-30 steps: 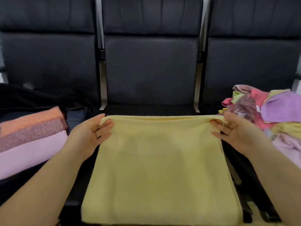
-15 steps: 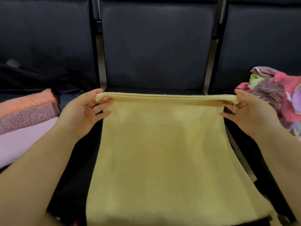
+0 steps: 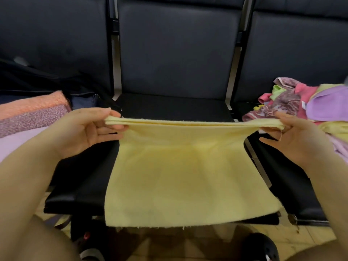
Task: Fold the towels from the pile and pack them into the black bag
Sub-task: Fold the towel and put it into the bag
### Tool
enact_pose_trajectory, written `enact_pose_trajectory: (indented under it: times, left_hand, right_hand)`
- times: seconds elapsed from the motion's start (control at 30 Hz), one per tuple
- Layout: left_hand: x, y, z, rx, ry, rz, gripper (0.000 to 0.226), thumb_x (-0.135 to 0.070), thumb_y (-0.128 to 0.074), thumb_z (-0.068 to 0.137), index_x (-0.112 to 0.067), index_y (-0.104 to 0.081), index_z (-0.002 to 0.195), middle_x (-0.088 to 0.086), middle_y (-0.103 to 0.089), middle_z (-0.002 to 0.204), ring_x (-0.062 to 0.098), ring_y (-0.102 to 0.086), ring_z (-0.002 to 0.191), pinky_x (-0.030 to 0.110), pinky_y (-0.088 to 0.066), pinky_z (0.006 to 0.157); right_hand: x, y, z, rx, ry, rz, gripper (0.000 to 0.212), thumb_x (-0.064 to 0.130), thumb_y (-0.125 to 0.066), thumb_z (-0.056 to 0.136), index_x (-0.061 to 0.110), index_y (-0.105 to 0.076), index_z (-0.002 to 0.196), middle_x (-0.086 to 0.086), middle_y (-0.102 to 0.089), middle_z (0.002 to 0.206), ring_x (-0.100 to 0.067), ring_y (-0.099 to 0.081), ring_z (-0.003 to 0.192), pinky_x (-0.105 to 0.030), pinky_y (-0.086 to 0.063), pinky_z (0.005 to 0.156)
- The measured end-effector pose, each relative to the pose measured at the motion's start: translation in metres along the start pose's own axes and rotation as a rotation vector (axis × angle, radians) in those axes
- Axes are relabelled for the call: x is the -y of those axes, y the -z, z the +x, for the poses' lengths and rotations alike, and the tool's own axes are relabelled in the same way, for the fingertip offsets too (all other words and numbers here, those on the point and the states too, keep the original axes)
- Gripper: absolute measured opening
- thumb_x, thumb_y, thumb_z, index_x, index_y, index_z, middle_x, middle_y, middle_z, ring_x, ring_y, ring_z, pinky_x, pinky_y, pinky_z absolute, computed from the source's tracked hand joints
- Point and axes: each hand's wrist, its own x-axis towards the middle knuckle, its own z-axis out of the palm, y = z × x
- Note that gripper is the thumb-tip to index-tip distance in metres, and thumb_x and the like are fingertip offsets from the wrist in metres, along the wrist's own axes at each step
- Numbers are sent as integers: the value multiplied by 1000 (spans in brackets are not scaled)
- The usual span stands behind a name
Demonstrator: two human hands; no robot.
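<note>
A pale yellow towel (image 3: 184, 178) hangs doubled in front of me over the middle black seat (image 3: 173, 108). My left hand (image 3: 88, 130) pinches its top left corner between thumb and fingers. My right hand (image 3: 299, 136) pinches the top right corner, and the top edge is stretched taut between them. The black bag (image 3: 47, 85) lies open on the left seat, with orange, speckled mauve and light pink folded towels (image 3: 32, 113) stacked in it. The pile of unfolded towels (image 3: 305, 102), pink, purple, green and patterned, sits on the right seat.
Three dark seat backs (image 3: 178, 48) stand behind, joined by metal posts. Below the towel's lower edge I see a wooden floor (image 3: 293, 240) and dark shoes (image 3: 261, 247). The seat fronts end close to my knees.
Both hands have lifted the towel off the seat and drawn its top edge tight. The lower edge now hangs free over the seat front. My view has tilted downward.
</note>
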Motion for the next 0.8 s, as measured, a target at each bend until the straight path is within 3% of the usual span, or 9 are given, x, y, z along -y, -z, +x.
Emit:
enact_pose_trajectory:
  times: [0.13,0.23,0.33,0.43,0.53,0.63,0.7,0.73,0.8]
  left_hand:
    - [2,2,-34,88,156,69,65,-45,-96,23,-9,-77,73,24,-71,88,36,-71,86,38,-60,67]
    - [5,-1,-56,208,357,216,70,-47,-96,26,-6,-77,80,32,-68,94,36,-71,83,36,-60,69]
    - [15,-16,-70,321,572,499,61,-52,-88,48,-7,-75,88,22,-72,91,30,-72,88,30,-59,75]
    - [31,-35,-78,370,699,781,42,-45,-67,73,-14,-67,101,3,-76,84,17,-72,85,24,-56,74]
    - [36,-43,-82,332,687,905,32,-43,-64,84,-16,-66,101,-2,-75,77,13,-73,78,24,-56,71]
    - [33,-46,-80,191,573,992,24,-39,-59,91,-16,-66,93,0,-73,71,12,-71,65,25,-56,66]
    - [33,-48,-75,33,407,1089,18,-41,-61,89,-23,-65,89,-2,-72,71,8,-68,60,25,-55,67]
    - [34,-50,-72,-50,317,1128,15,-42,-63,87,-27,-64,88,-4,-70,75,6,-67,66,24,-54,69]
    - [37,-55,-65,-113,199,1162,17,-46,-65,84,-36,-61,97,-15,-64,99,6,-63,95,24,-50,82]
  right_hand:
    - [1,12,-27,62,-95,-170,45,6,-38,94,21,-72,69,2,-67,70,-16,-69,75,-38,-56,75]
    - [-3,16,-44,105,-202,-300,32,0,-38,92,11,-65,78,-6,-63,72,-18,-66,70,-37,-56,76]
    - [-10,18,-58,180,-326,-606,19,-3,-43,92,2,-60,86,-13,-60,84,-24,-66,78,-40,-56,80]
    - [-24,19,-70,211,-404,-1043,14,2,-51,93,4,-65,94,-10,-62,88,-24,-69,79,-30,-55,71]
    - [-31,16,-74,175,-265,-1350,4,15,-63,88,13,-66,90,-2,-64,87,-19,-62,81,-24,-48,65]
    - [-32,9,-73,15,-29,-1366,6,22,-68,84,19,-64,88,3,-65,86,-14,-60,83,-22,-43,64]
    - [-36,-1,-72,13,52,-1369,10,28,-67,85,22,-62,92,5,-64,94,-11,-59,84,-24,-45,69]
    - [-40,-7,-72,50,67,-1376,15,31,-67,86,24,-62,97,7,-62,102,-10,-58,90,-25,-45,73]
    - [-47,-24,-73,154,43,-1397,33,40,-65,86,28,-57,116,11,-52,121,-11,-51,112,-24,-39,87]
